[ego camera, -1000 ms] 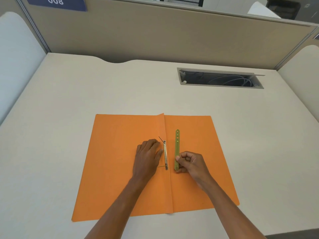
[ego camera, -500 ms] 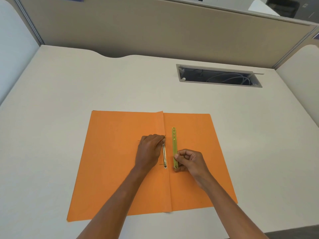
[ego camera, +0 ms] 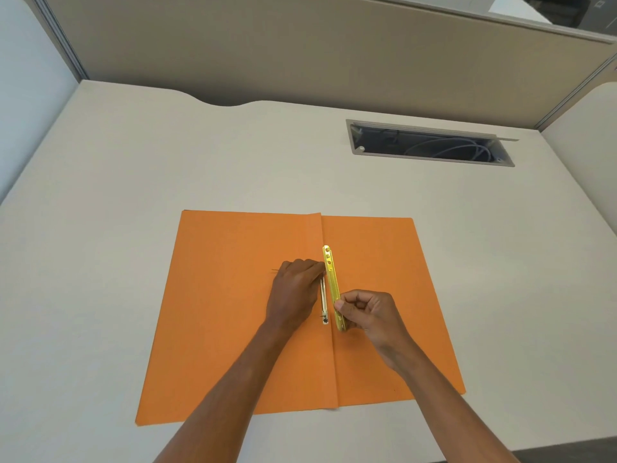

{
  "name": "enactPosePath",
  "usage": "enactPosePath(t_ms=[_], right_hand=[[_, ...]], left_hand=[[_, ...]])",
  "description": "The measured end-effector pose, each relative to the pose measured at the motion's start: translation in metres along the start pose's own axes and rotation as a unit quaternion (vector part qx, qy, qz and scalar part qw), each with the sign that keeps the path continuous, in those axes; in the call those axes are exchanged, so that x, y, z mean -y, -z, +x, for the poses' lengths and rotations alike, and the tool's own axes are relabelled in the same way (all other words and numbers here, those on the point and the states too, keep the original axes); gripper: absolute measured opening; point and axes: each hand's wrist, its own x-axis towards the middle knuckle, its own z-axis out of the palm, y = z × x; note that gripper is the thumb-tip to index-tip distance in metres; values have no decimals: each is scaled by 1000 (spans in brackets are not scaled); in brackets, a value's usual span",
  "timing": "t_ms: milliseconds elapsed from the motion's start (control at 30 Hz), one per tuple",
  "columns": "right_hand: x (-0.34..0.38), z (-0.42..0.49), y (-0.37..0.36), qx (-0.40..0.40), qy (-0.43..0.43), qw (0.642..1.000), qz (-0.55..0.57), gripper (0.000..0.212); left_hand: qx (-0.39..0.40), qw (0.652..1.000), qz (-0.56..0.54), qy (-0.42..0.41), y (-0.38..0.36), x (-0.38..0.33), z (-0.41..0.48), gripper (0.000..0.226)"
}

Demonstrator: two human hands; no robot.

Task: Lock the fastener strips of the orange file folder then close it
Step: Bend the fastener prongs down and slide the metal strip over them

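The orange file folder (ego camera: 233,329) lies open and flat on the desk, its fold running down the middle. A white fastener base (ego camera: 324,302) sits along the fold. My left hand (ego camera: 295,292) rests on the left flap with its fingertips at the upper end of that base, over a thin metal prong. My right hand (ego camera: 367,312) pinches the lower end of the yellow-green fastener strip (ego camera: 331,279), which lies just right of the white base and parallel to it.
The beige desk (ego camera: 133,162) has a cable slot (ego camera: 430,145) with wires at the back right. Partition walls (ego camera: 300,55) stand behind and at both sides. The desk's front edge (ego camera: 400,452) runs just below the folder.
My right hand has slid the yellow-green strip left, close against the white base. My left fingers have moved up onto the upper prong and pressed it down.
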Motion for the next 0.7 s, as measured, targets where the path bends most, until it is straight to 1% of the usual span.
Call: enactPosePath(t_ms=[233, 533, 700], right_hand=[[-3, -2, 0, 1, -10, 1000, -2, 10], [-2, -2, -1, 1, -21, 1000, 2, 10], [-7, 3, -3, -3, -46, 999, -13, 9]], left_hand=[[-7, 1000, -18, 5, 1, -1, 0, 34], [3, 1000, -19, 10, -1, 2, -1, 32], [6, 1000, -4, 17, -2, 2, -1, 19]])
